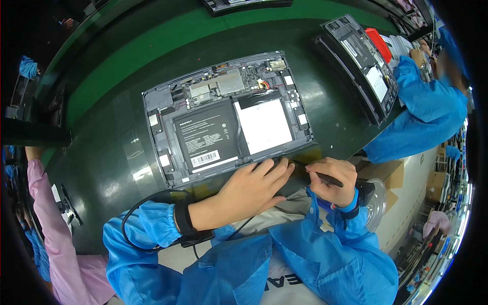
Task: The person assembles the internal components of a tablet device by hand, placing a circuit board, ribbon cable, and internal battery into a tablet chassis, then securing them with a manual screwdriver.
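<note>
An opened tablet-like device (166, 176) lies on the dark green table in front of me, its inside facing up. A circuit board (216, 86) runs along its far side. Nearer are a black battery pack (206, 133) with a printed label and a white rectangular panel (265, 127). My left hand (249, 190) rests at the near edge of the device, fingers stretched and slightly apart. Just right of it, my right hand (334, 179) grips a slim black pen-like tool (330, 180). Its tip points toward my left fingertips; the exact kind of tool cannot be made out.
Similar opened devices (358, 63) are stacked at the right, beside a red tray (378, 44) and a co-worker's blue sleeve (427, 107). Another person's pink sleeve (51, 218) is at the left. A black cord (133, 211) runs from my left wristband (184, 219).
</note>
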A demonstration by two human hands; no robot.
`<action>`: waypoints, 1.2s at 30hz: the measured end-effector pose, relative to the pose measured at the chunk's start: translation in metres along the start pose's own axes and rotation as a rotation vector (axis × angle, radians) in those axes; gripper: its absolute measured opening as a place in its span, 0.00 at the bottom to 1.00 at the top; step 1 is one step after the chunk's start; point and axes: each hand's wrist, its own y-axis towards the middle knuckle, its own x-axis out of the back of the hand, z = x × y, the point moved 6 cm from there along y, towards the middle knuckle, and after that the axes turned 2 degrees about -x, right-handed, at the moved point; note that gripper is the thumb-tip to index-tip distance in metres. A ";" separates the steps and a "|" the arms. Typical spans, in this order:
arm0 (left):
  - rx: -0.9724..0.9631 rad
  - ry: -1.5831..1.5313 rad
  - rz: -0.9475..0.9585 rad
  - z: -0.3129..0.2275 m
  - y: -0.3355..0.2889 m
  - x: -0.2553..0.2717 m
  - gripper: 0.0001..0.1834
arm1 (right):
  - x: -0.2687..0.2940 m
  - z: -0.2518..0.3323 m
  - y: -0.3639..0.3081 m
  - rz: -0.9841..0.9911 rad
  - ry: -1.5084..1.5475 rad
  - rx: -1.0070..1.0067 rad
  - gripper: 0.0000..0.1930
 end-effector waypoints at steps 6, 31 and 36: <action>0.007 0.034 -0.011 -0.001 -0.001 0.007 0.41 | 0.022 0.005 0.003 -0.110 0.084 0.032 0.12; -0.100 0.027 0.016 0.070 -0.031 0.114 0.28 | -0.030 -0.020 0.114 0.200 0.424 0.062 0.14; -0.107 0.031 0.001 0.072 -0.033 0.112 0.27 | -0.032 -0.020 0.115 0.196 0.419 0.053 0.14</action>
